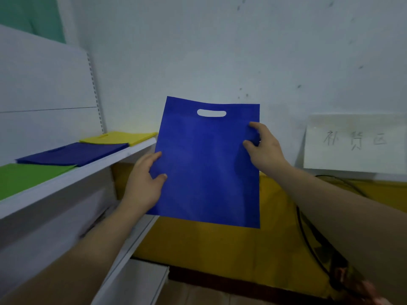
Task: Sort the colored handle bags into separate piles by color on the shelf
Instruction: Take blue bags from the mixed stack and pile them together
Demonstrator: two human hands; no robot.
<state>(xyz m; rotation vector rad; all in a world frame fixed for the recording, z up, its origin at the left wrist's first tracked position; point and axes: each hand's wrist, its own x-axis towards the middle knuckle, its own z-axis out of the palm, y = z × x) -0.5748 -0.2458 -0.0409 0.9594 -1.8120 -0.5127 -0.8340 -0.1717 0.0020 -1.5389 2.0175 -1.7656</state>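
A flat blue handle bag hangs upright in mid-air in front of me, its cut-out handle at the top. My left hand pinches its left edge, thumb on the front. My right hand grips its right edge higher up, with the fingers curled over the fabric. On the white shelf to the left lie three flat piles: green bags nearest, dark blue bags in the middle, yellow bags at the far end.
A yellow cloth-covered surface lies below the held bag, with a black cable across its right part. A white paper sign leans on the wall at right. Lower white shelves stand at bottom left.
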